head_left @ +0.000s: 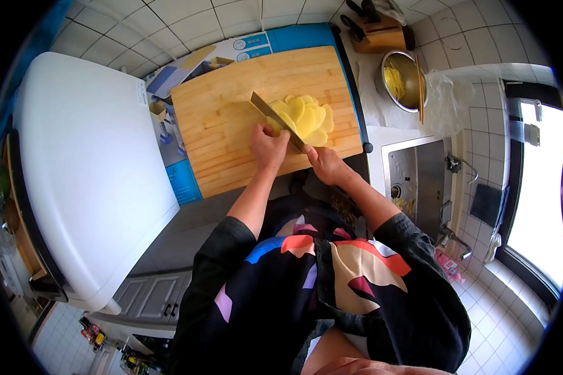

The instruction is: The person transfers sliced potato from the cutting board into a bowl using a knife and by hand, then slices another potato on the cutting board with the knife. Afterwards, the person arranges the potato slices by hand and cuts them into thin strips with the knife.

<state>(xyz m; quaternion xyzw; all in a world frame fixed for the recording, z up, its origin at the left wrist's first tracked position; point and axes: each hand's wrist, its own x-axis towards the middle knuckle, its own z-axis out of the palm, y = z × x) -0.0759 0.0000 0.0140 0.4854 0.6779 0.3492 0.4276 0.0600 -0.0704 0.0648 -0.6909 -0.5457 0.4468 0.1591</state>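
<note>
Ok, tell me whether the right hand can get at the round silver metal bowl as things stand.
Probably yes, once freed: the right hand holds the long metal knife, but nothing visible blocks its way to the bowl, right of the pale wooden board.

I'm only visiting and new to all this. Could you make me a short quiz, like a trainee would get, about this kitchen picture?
1. Multiple choice: which of the person's grips is on the handle of the knife? A) left B) right C) both
2. True or false: the yellow slices lie on the wooden board.
3. Fill in: a pair of ___ rests across the metal bowl.

Key:
1. B, the right grip
2. True
3. chopsticks
</note>
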